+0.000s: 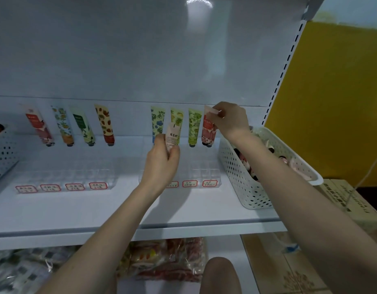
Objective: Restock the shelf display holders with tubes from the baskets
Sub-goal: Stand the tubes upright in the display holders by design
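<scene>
I have one view: head camera, wide-angle, facing the shelf (77, 211) front-on at close range, from above its surface. Its front edge crosses low; the back panel (119, 49) fills the top.

Red tube (208, 129) cap-down in holder (206, 168), pale tube (172, 138) upright

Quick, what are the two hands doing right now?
Left hand: grips a pale pink tube.
Right hand: pinches the top edge of the red tube at the row's right end.
</scene>
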Motion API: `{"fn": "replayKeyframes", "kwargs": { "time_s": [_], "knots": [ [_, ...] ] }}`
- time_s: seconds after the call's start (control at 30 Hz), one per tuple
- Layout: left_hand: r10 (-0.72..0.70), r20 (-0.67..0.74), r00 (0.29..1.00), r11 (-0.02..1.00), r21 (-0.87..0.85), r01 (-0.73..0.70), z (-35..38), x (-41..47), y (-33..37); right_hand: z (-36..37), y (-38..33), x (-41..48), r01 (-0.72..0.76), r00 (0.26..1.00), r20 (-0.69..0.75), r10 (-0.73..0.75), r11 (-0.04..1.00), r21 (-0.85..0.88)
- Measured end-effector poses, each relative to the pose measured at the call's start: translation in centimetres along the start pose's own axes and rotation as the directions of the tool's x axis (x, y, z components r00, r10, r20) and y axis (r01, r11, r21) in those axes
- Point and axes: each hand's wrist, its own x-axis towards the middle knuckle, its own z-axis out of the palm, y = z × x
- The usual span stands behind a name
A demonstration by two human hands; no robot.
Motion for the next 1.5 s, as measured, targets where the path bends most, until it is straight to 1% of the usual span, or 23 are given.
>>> {"fn": "replayKeyframes", "kwargs": {
  "time_s": [0.23,0.4,0.63,0.73,0.83,0.9,0.97,1.1,1.27,1.37,1.5],
  "knots": [
    [0.002,0.01,1.0,1.0,-0.021,-0.002,-0.3,0.3,0.2,-0.3,-0.4,0.9,-0.005,1.0,0.007,0.006,0.988,-0.155],
    [0.007,0.003,1.0,1.0,-0.001,-0.007,-0.1,0.4,0.1,-0.2,-0.7,1.1,-0.002,0.998,0.057,0.015,0.975,-0.221],
    [-0.011,0.026,1.0,1.0,-0.029,0.012,-0.5,0.1,-0.4,0.5,-0.6,1.3,0.013,0.999,0.046,0.0,0.958,-0.285],
    [-0.013,0.021,1.0,0.999,-0.035,0.014,-0.6,0.2,-0.8,0.6,-0.7,1.5,0.046,0.999,0.033,-0.038,0.946,-0.322],
    [-0.01,0.023,1.0,0.999,-0.04,0.01,-0.6,0.2,-0.9,0.2,-1.0,1.8,0.091,0.995,0.07,-0.068,0.899,-0.428],
    [-0.006,0.022,1.0,0.999,-0.045,0.007,-0.6,0.3,-0.9,0.1,-1.0,2.0,0.113,0.993,0.09,-0.08,0.88,-0.462],
    [-0.007,0.018,1.0,0.999,-0.053,0.008,-0.6,0.4,-1.0,0.2,-0.8,2.2,0.123,0.991,0.102,-0.086,0.883,-0.452],
    [-0.01,0.012,1.0,0.997,-0.075,0.011,-0.5,0.4,-1.0,0.9,-0.1,2.8,0.13,0.989,0.12,-0.09,0.915,-0.381],
    [-0.007,0.014,1.0,0.997,-0.073,0.008,-0.4,0.5,-1.1,1.2,0.6,3.5,0.124,0.991,0.077,-0.107,0.954,-0.272],
    [-0.007,0.016,1.0,0.998,-0.069,0.008,-0.2,0.5,-1.1,1.2,0.7,3.7,0.133,0.99,0.082,-0.118,0.968,-0.212],
    [-0.001,0.013,1.0,0.998,-0.066,0.002,0.0,0.6,-1.2,1.3,0.8,4.0,0.124,0.989,0.1,-0.105,0.97,-0.21]
  ]
}}
